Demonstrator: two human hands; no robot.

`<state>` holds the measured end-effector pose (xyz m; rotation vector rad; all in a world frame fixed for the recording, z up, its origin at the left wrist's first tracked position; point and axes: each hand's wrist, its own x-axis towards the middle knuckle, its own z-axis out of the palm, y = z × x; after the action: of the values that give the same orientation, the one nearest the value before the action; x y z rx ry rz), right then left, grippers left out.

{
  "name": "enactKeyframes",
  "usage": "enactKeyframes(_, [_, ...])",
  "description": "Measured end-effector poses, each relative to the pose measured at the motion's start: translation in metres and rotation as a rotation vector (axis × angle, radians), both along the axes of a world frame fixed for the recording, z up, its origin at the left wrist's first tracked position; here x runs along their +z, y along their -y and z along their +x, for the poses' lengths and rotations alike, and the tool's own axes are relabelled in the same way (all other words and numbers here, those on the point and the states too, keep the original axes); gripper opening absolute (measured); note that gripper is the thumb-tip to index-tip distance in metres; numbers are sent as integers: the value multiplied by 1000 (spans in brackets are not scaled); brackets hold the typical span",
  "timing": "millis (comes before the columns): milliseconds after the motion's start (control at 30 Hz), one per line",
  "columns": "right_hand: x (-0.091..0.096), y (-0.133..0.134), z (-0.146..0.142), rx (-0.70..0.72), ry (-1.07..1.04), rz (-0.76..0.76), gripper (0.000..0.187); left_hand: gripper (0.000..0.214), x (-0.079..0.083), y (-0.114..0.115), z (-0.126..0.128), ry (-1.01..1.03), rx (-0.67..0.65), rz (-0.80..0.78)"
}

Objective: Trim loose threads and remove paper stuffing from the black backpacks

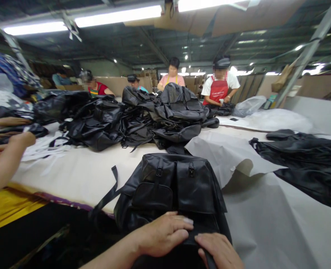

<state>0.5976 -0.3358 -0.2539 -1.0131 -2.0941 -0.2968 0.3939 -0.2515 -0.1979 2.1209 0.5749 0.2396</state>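
Note:
A black leather backpack (171, 186) lies at the near edge of the table, its pockets and buckles facing up. My left hand (162, 233) rests on its lower edge, fingers curled and gripping the material. My right hand (220, 250) lies just to the right on the same edge, fingers together and pressed down on the bag. A loose strap (110, 192) hangs off the bag's left side.
A big heap of black backpacks (137, 116) fills the table's middle. More black bags (305, 160) lie at the right. White sheets (229, 153) cover the table. Several people work at the far side; another person's forearm (5, 160) reaches in at left.

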Motion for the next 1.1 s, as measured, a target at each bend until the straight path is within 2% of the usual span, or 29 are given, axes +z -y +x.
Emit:
enactKeyframes(67, [20,-7,-4,-60,-134,-84,16,31,3,-4,-6,95,166,-84])
enactKeyframes(133, [40,-19,-9,-212,-314,-206,17,30,7,-14,-4,165,373,-97])
enactKeyframes(200, [55,-34,-13,-371,-489,-406,26,28,11,-27,4,211,552,-31])
enactKeyframes(267, [65,-50,-14,-456,-627,-607,36,22,14,-43,17,244,647,54])
enactKeyframes(367, [66,-70,-9,-439,-718,-768,37,29,15,-66,40,239,661,108])
enactKeyframes(400, [65,-75,-7,-423,-737,-789,37,29,15,-73,47,224,664,48])
enactKeyframes(533, [59,-85,5,-379,-803,-849,38,19,15,-94,69,215,684,-397])
enactKeyframes(600, [58,-87,8,-378,-763,-866,37,20,16,-102,72,239,677,-505])
enactKeyframes(800, [51,-94,3,-334,-472,-902,36,20,27,-112,65,305,594,-811])
enactKeyframes(933, [49,-101,0,-346,-327,-920,34,21,31,-114,63,339,574,-899])
enactKeyframes(1100, [46,-106,0,-331,-283,-891,33,24,28,-115,63,344,607,-842])
